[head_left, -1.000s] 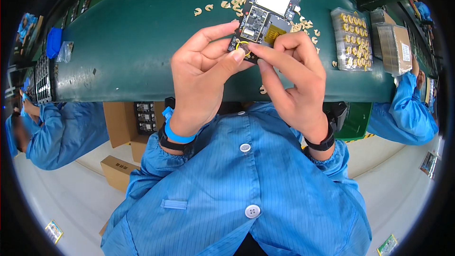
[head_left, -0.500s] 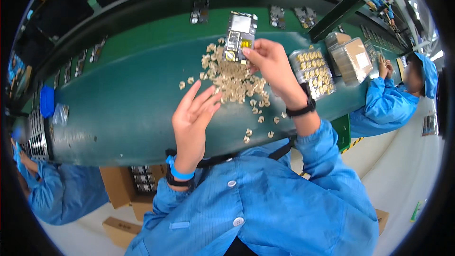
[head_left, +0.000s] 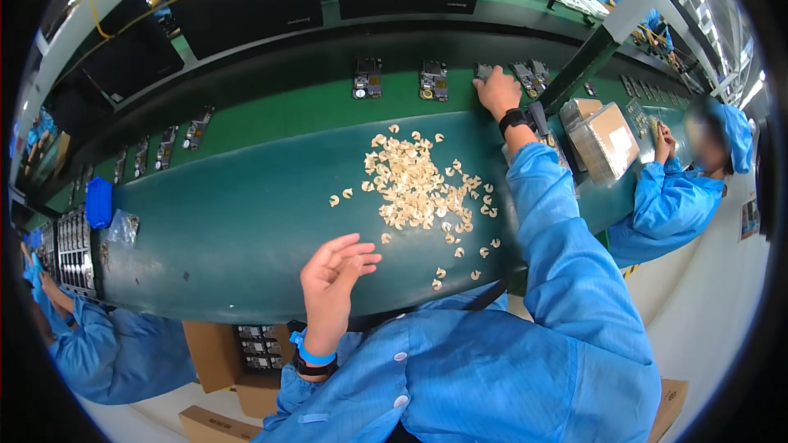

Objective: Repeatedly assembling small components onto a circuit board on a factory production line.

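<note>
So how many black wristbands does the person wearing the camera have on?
2: the left black wristband is on the left wrist, beside a blue band; the right black wristband is on the right wrist.

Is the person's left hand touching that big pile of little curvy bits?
Apart. The head view shows bare green tabletop between the left hand and the pile of curvy bits.

Wide fisheye head view, facing down and forward across a long, smooth green workbench [head_left: 246,221]

It looks from above a blue cloth smock [head_left: 492,369], close over the bare left hand [head_left: 332,276], farther from the bare right hand [head_left: 499,95], reaching black rectangular panels [head_left: 238,0] at the workbench's far side.
</note>
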A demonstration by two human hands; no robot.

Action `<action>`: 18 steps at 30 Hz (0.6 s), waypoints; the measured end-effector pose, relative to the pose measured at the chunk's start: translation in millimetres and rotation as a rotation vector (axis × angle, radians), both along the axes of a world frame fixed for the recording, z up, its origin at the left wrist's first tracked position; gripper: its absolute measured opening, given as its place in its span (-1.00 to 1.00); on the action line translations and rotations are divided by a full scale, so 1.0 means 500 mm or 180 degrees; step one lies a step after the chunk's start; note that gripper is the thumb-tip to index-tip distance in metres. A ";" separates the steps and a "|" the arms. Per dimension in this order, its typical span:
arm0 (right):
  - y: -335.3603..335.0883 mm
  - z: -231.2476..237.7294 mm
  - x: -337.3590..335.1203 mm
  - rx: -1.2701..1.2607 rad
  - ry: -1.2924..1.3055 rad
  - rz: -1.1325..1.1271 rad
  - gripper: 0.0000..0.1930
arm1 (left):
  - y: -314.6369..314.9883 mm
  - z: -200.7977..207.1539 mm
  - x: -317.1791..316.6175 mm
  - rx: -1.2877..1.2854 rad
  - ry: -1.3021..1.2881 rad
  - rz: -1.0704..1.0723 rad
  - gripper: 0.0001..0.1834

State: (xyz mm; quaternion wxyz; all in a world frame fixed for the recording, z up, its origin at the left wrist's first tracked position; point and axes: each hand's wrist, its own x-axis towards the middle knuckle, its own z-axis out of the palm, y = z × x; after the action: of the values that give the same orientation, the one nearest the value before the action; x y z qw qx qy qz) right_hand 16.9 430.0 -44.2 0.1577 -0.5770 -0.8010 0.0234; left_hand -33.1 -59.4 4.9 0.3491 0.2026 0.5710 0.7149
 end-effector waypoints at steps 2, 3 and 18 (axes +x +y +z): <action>0.012 -0.018 0.009 0.0078 0.0359 0.0007 -0.37 | 0.013 0.004 0.016 -0.0031 -0.0115 -0.0271 -0.67; 0.020 -0.035 0.016 0.0164 0.0678 0.0025 -0.36 | 0.021 0.009 0.020 -0.0033 -0.0080 -0.0307 -0.67; -0.560 0.058 0.269 -0.2740 0.4504 0.1598 -0.49 | 0.181 -0.034 0.178 0.0254 -0.0061 -0.0246 -0.72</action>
State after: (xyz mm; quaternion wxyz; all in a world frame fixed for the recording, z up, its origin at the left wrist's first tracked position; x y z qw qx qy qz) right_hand 151.1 150.0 -15.0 0.3771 -0.2424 -0.5398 0.7125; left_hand 56.0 31.3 -12.1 0.3735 0.2314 0.5304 0.7250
